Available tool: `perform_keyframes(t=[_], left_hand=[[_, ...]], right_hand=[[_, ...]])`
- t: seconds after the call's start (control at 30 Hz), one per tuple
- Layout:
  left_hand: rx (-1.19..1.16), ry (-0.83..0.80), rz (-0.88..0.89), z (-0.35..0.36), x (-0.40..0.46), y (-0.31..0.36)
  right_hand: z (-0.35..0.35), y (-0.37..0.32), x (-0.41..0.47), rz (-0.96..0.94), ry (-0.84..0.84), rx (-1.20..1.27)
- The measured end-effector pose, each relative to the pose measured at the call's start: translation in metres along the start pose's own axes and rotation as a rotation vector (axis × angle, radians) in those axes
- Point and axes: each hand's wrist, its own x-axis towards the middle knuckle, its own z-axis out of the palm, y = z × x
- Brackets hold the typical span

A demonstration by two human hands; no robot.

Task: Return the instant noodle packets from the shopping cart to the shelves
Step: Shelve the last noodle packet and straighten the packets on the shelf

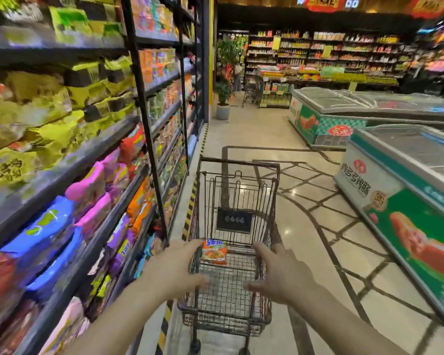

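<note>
1. The shopping cart [237, 201] is dark wire mesh, boxy, standing lengthwise down the aisle just beside the shelves [92, 160].
2. One glossy orange noodle packet [214, 251] lies in the basket's left side, long axis roughly along the cart.
3. The left hand [176, 269] and right hand [280, 274] hover over the basket, fingers spread, holding nothing.
4. Polished tile floor [305, 221] lies open to the right, before the chest freezers [400, 180].
</note>
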Motion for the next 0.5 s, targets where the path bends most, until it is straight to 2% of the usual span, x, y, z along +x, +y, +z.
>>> perform_keyframes(t=[0.33, 0.5], left_hand=[[-0.099, -0.085, -0.001, 0.025, 0.206, -0.052], [-0.086, -0.155, -0.071, 0.077, 0.315, -0.081]], right_hand=[[0.018, -0.008, 0.199, 0.086, -0.124, 0.056], [0.057, 0.004, 0.31, 0.136, -0.246, 0.085]])
